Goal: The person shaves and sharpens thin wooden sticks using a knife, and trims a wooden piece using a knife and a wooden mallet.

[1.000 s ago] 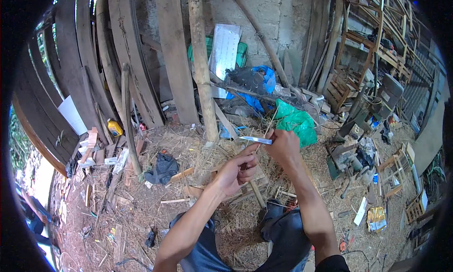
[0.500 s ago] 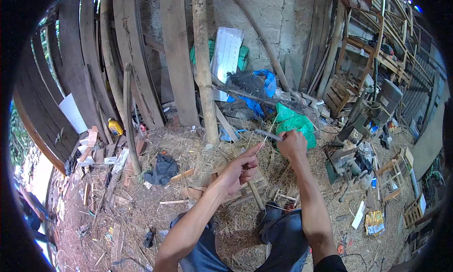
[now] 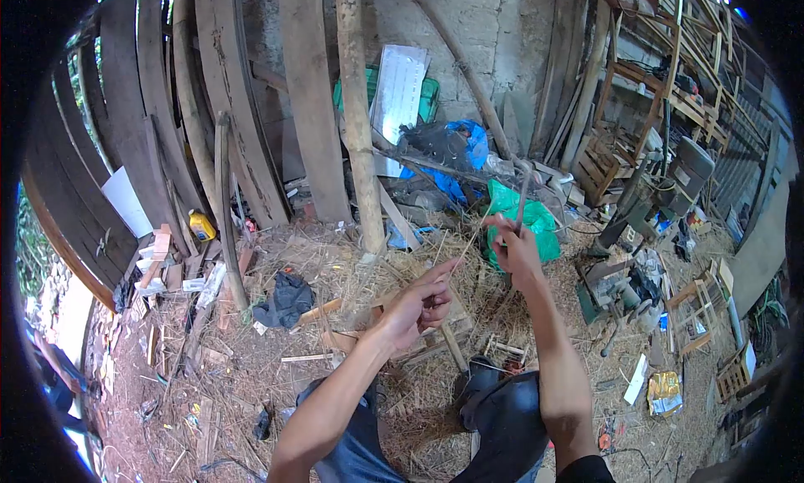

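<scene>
A thin light strip [image 3: 470,246] runs up and to the right from my left hand [image 3: 415,310], whose fingers are pinched round its lower end. My right hand [image 3: 515,250] is closed on a knife [image 3: 523,200], its blade pointing up and looking narrow and dark from this angle. The fingertips of my right hand are beside the upper part of the strip; whether they touch it is too small to tell. Behind my right hand lies a green plastic bag [image 3: 545,236].
A wooden post [image 3: 360,123] stands ahead. A black bag [image 3: 286,300] and wood scraps lie on the straw-strewn floor at the left. A machine [image 3: 615,290] and wooden frames are at the right. At the far left edge, part of a person [image 3: 54,370] shows.
The knife has turned from lying across the strip to pointing upward. My right hand has moved up and right from the left hand, and its fingers have loosened. My left hand has barely moved.
</scene>
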Demonstrator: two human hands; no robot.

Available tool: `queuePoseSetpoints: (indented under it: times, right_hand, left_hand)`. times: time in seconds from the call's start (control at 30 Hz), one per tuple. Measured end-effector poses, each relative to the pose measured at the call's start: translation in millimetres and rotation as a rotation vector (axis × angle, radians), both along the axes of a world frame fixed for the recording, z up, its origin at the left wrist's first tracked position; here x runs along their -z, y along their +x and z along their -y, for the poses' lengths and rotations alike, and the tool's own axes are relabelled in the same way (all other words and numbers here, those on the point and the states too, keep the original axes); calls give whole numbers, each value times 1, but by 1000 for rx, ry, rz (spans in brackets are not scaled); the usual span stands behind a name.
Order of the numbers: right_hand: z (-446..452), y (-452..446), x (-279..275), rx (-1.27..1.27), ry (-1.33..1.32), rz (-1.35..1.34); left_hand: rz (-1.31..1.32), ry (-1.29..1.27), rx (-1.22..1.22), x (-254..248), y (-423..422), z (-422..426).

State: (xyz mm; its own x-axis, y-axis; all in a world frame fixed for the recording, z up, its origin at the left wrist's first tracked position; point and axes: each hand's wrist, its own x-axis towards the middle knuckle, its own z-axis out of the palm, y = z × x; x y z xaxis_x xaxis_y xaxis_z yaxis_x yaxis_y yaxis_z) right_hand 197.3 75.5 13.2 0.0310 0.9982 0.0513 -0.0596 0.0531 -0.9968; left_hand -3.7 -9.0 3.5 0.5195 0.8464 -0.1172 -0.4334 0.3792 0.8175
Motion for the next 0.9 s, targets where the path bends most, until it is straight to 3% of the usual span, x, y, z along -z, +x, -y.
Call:
queuePoseSetpoints:
  times: [0.07,0.23,0.4,0.47,0.5,0.57,0.7,0.9]
  right_hand:
    - [6,-7,-10,-56,27,-196]
    - [4,-8,-5,-73,69,-101]
    - [10,-17,-6,-86,92,-51]
    - [-2,-9,9,81,412,378]
    - [4,-12,6,76,411,377]
    - [17,-17,-1,91,526,1057]
    - [28,-42,1,47,656,1308]
    - [23,-43,1,106,584,1271]
  left_hand:
    - [7,7,20,4,2,0]
    - [-95,10,-7,-6,7,4]
    - [56,-41,-25,-5,4,3]
    - [86,-56,-34,-9,2,3]
    - [119,-73,-36,-10,1,3]
    - [172,-101,-32,-4,0,-1]
    - [315,-105,0,-1,1,-4]
    - [360,-168,-25,-5,1,0]
